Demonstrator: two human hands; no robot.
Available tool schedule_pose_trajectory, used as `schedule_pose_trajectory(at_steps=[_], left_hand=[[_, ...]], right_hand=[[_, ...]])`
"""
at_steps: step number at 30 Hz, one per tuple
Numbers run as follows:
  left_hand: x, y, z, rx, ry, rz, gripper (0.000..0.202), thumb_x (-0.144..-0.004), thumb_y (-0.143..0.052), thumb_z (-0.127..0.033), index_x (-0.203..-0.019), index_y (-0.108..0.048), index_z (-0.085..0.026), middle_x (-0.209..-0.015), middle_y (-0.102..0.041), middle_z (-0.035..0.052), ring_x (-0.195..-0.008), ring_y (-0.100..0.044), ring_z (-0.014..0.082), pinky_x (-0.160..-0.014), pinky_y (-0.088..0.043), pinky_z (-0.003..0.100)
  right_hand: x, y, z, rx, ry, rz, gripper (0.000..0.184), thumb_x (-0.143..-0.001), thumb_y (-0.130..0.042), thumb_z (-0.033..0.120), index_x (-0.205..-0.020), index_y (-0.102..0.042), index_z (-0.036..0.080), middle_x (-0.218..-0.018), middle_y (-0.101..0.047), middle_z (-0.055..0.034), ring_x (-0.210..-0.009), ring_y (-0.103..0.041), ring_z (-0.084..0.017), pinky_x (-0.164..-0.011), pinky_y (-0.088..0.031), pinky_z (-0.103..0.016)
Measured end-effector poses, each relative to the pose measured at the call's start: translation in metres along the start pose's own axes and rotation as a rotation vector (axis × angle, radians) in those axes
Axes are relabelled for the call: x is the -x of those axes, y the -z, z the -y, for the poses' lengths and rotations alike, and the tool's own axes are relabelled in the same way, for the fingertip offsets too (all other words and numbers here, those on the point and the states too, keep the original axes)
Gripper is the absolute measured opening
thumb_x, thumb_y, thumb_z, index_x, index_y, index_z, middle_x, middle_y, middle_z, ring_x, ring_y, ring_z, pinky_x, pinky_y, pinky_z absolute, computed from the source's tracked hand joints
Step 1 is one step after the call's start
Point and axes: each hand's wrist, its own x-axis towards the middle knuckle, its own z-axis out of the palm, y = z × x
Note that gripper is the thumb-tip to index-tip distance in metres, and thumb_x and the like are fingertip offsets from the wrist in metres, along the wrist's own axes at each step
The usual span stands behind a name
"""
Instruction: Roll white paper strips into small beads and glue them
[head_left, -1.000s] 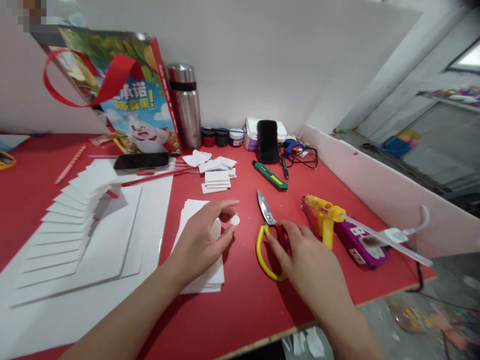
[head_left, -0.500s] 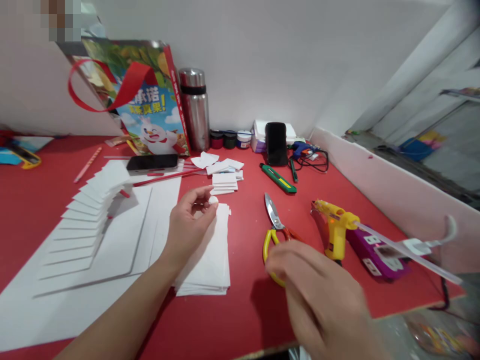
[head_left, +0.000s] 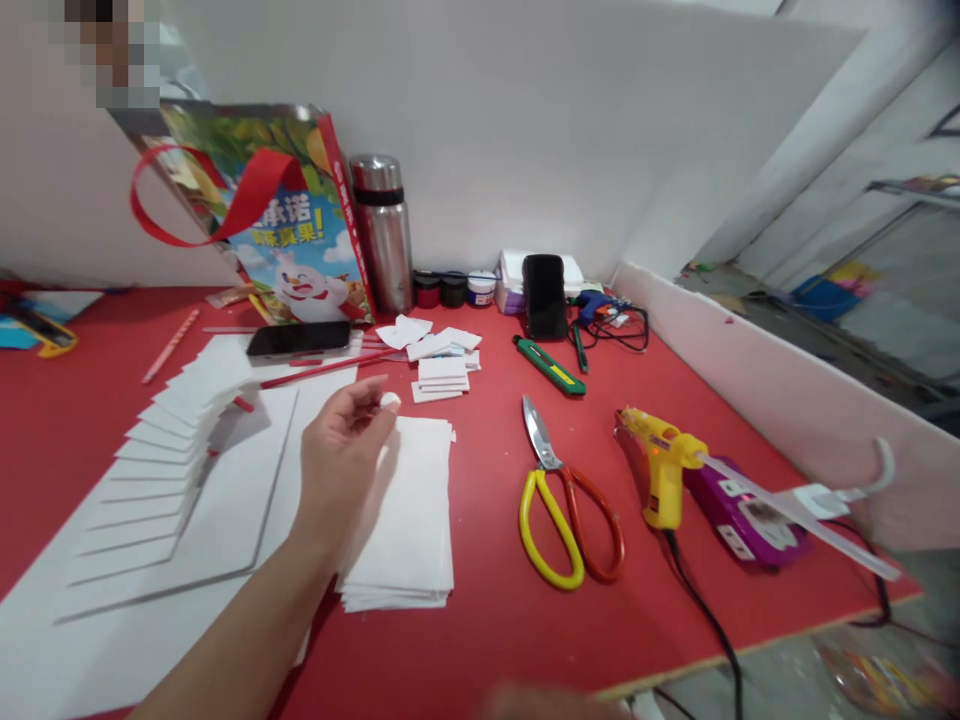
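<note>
Fingers of my left hand (head_left: 337, 455) are pinched around a small white roundish piece (head_left: 390, 401), above the far end of a stack of white paper sheets (head_left: 412, 520). Only a blurred sliver of my right hand (head_left: 553, 704) shows at the bottom edge; its fingers cannot be made out. Open-bladed scissors (head_left: 550, 459) with one yellow and one red handle lie right of the stack. Left of my left hand, a curved stair-like row of white pieces (head_left: 161, 435) stands on a white board (head_left: 247, 520). Small cut white pieces (head_left: 442, 370) lie beyond the hand.
A yellow glue gun (head_left: 664, 490) with a clear stick and trailing cord stands beside a purple box (head_left: 731, 510) on the right. A green cutter (head_left: 551, 367), phones (head_left: 298, 338), paint jars (head_left: 453, 290), a steel flask (head_left: 382, 240) and a printed bag (head_left: 292, 230) line the back.
My right hand has withdrawn from over the scissors down to the bottom edge, uncovering the handles. My left hand has shifted slightly left, still pinching the white piece.
</note>
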Motion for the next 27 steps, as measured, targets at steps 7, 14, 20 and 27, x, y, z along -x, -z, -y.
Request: schedule_pose_trajectory(at_steps=[7, 14, 20, 27], left_hand=[[0.000, 0.015, -0.016, 0.063, 0.158, -0.018, 0.037, -0.073, -0.082, -0.037, -0.107, -0.071, -0.023, -0.102, -0.070, 0.0013, -0.089, -0.062, 0.0140, -0.076, -0.049, 0.023], [0.056, 0.027, -0.006, 0.025, 0.352, -0.075, 0.058, -0.070, -0.084, -0.043, -0.120, -0.065, -0.020, -0.117, -0.069, 0.0080, -0.111, -0.063, 0.0225, -0.088, -0.052, 0.029], [0.066, 0.025, -0.001, 0.096, 0.426, -0.139, 0.063, -0.062, -0.087, -0.049, -0.115, -0.067, -0.020, -0.113, -0.071, 0.0099, -0.099, -0.070, 0.0274, -0.076, -0.059, 0.032], [0.072, 0.022, 0.000, 0.142, 0.436, -0.197, 0.059, -0.067, -0.086, -0.043, -0.119, -0.065, -0.025, -0.119, -0.069, 0.0058, -0.111, -0.066, 0.0230, -0.086, -0.057, 0.026]], right_hand=[[-0.023, 0.036, 0.026, -0.848, -0.462, 0.217, 0.043, -0.092, -0.060, 0.034, -0.131, -0.055, 0.018, -0.133, -0.062, -0.0165, -0.114, -0.067, -0.023, -0.095, -0.056, -0.038], [-0.035, 0.029, 0.019, -1.356, -0.737, 0.192, 0.058, -0.082, -0.075, 0.042, -0.128, -0.055, 0.014, -0.129, -0.063, -0.0190, -0.105, -0.069, -0.024, -0.081, -0.055, -0.033], [-0.053, 0.016, 0.027, -1.115, -0.532, 0.295, 0.048, -0.088, -0.066, 0.048, -0.120, -0.060, 0.013, -0.069, -0.061, 0.0012, -0.061, -0.057, -0.013, -0.056, -0.044, -0.023], [-0.061, -0.002, 0.048, -0.703, -0.402, 0.171, 0.046, -0.086, -0.064, 0.028, -0.130, -0.056, 0.019, -0.119, -0.070, -0.0121, -0.107, -0.068, -0.027, -0.087, -0.054, -0.037]])
